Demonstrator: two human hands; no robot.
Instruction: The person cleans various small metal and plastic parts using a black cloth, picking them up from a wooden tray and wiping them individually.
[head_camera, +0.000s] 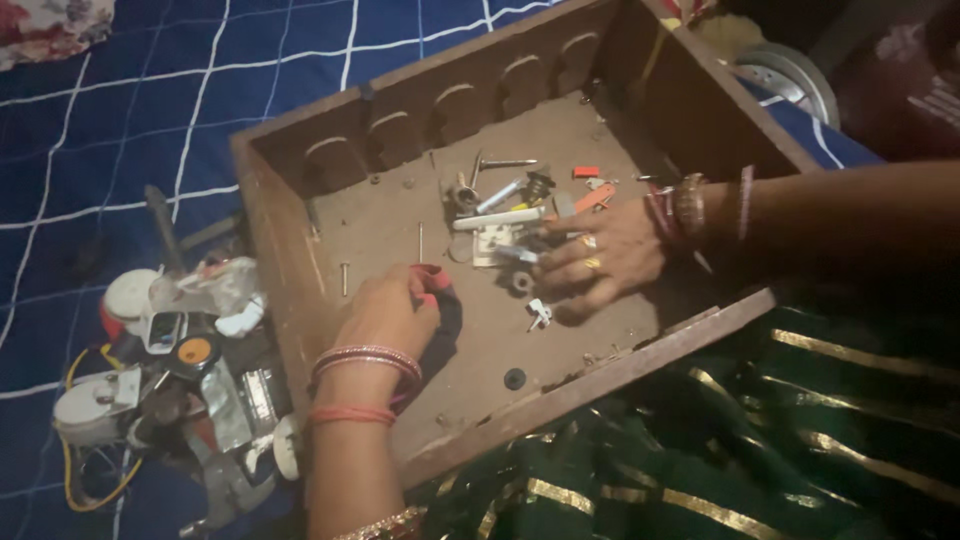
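A brown wooden drawer (300, 250) lies on a blue checked sheet, its dusty bottom strewn with small hardware (505, 205): screws, nails, a white tube, orange bits. My left hand (385, 315) rests inside near the drawer's left wall, fingers closed on a red and dark cloth (438, 290) pressed to the floor. Reaching in from the right, my right hand (600, 260) has its fingers spread over the metal pieces near the middle, touching them. I cannot tell whether it grips any piece. Both wrists carry bangles.
A heap of removed items (175, 370) sits left of the drawer: white plastic parts, foil packets, yellow wire, a dark-handled tool. A metal wheel rim (795, 80) shows at the top right. Green gold-striped fabric (750, 440) covers my lap at the bottom right.
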